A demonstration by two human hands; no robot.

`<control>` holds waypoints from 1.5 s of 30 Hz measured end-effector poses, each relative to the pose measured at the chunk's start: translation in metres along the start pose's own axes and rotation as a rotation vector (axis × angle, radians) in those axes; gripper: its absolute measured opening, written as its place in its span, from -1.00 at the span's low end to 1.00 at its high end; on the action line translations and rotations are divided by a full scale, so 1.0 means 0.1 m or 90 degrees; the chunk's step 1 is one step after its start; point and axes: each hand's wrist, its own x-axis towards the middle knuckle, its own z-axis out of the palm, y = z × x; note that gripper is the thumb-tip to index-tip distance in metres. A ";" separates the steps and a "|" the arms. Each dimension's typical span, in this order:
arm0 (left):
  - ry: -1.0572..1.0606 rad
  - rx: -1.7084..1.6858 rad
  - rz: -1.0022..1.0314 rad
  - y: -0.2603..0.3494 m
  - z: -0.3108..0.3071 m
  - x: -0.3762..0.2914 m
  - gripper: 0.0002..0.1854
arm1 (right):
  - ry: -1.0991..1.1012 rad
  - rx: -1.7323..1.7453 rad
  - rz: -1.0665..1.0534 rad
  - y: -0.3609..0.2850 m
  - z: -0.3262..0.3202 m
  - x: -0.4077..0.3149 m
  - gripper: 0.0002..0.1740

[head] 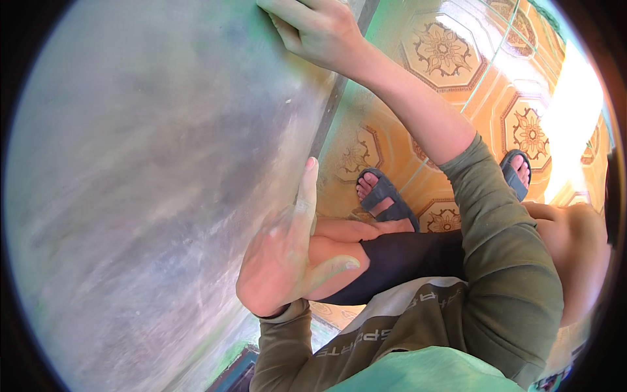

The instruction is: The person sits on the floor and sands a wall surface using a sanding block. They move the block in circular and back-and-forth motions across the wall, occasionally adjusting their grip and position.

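A smudged, grey-green surface (pixel 161 161), perhaps a cement wall, fills the left of the view. My left hand (pixel 279 259) is beside its lower right part, one finger stretched upward and the thumb held apart. Pale residue covers those two digits, and I see nothing in that hand. My right hand (pixel 318 34) reaches to the top of the view with bent fingers close to the surface. The picture's edge cuts off part of it, so whatever its fingers hold is hidden.
A dark strip (pixel 330 110) borders the grey surface. Patterned orange tiles (pixel 443 49) cover the floor, with bright glare at right. My sandalled feet (pixel 387 201) and bent knee (pixel 338 264) are close by. Teal cloth (pixel 426 372) shows at the bottom.
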 end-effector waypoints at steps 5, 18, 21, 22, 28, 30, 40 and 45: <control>0.033 -0.003 0.007 0.03 0.00 -0.02 0.26 | -0.015 -0.046 0.027 -0.01 -0.01 -0.02 -0.68; 0.016 0.054 -0.005 0.05 0.03 -0.04 0.30 | -0.056 -0.013 -0.017 0.02 -0.05 -0.01 -0.66; 0.008 0.057 -0.031 0.07 0.03 -0.04 0.29 | -0.041 -0.025 -0.012 0.03 -0.04 0.01 -0.66; 0.022 0.041 -0.033 0.07 0.03 -0.04 0.28 | -0.028 -0.041 -0.010 0.03 -0.04 0.01 -0.65; 0.017 0.037 -0.040 0.07 0.04 -0.04 0.26 | -0.058 -0.003 -0.020 0.04 -0.06 0.02 -0.66; 0.014 0.054 -0.050 0.08 0.04 -0.04 0.26 | -0.043 -0.021 -0.010 0.03 -0.05 0.02 -0.67; 0.018 0.084 -0.082 0.07 0.05 -0.04 0.30 | -0.024 -0.025 0.019 -0.05 -0.02 0.05 -0.67; 0.031 0.026 -0.052 0.04 0.06 -0.05 0.30 | -0.030 0.009 0.002 0.01 0.00 0.04 -0.67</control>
